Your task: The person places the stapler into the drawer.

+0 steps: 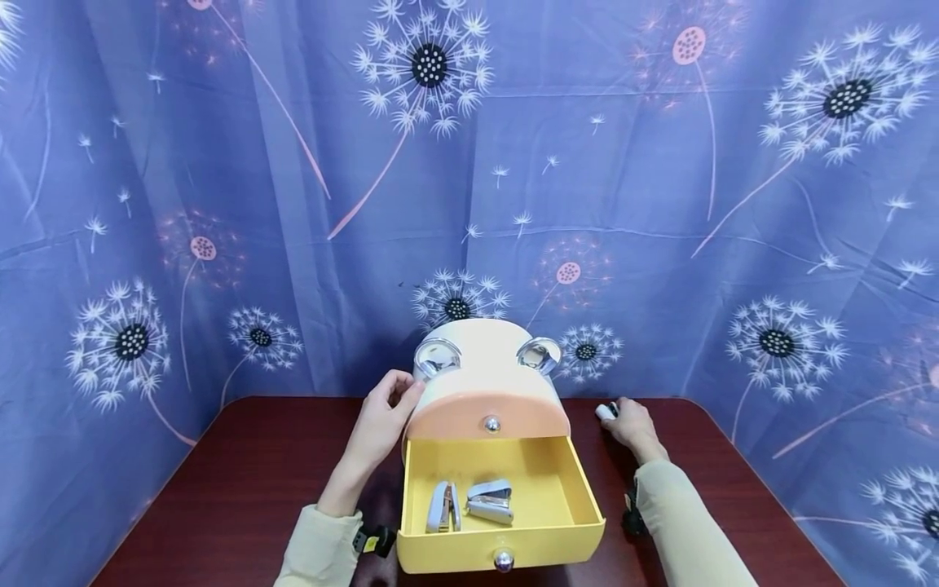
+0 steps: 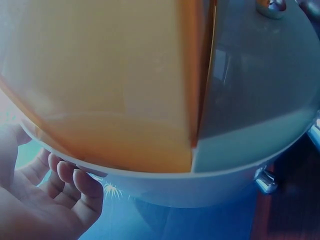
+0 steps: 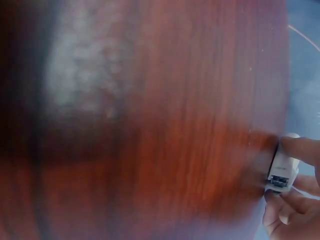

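Note:
Two small grey-white staplers, one on the left [image 1: 443,507] and one beside it [image 1: 491,500], lie in the pulled-out yellow drawer [image 1: 501,545] of a rounded drawer box [image 1: 487,359]. Against the left side of this box rests my left hand [image 1: 381,420], its fingers loosely bent; the left wrist view has this hand [image 2: 60,195] at the white rim. Over on the right of the table, my right hand [image 1: 634,428] pinches a small white stapler [image 3: 284,167] between thumb and fingers. The fingers partly cover that stapler.
The box has a peach upper drawer [image 1: 455,414], closed, with a silver knob, and two shiny round ears. It stands on a dark red-brown table [image 1: 279,473]. Behind hangs a blue curtain [image 1: 330,285] with dandelion prints.

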The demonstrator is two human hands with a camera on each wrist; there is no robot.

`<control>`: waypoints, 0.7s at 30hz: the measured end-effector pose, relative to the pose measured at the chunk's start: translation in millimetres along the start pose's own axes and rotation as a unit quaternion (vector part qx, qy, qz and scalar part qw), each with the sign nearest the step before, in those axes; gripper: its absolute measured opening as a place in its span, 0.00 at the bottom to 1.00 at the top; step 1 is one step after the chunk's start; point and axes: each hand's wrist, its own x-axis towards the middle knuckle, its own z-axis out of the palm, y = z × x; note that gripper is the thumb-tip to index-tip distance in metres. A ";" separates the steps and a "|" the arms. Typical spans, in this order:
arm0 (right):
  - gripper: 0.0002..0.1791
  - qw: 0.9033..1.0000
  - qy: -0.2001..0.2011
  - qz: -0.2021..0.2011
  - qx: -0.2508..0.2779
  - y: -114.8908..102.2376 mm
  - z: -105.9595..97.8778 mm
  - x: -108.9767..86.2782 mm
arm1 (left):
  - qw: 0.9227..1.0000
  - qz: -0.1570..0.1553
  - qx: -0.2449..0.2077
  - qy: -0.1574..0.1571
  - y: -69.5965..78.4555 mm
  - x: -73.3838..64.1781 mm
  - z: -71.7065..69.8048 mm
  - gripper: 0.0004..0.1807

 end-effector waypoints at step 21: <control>0.26 0.999 0.012 -0.044 0.026 -6.6 -31.4 -10.7 | 1.000 -0.002 0.002 -0.001 2.2 -1.1 -1.0 0.13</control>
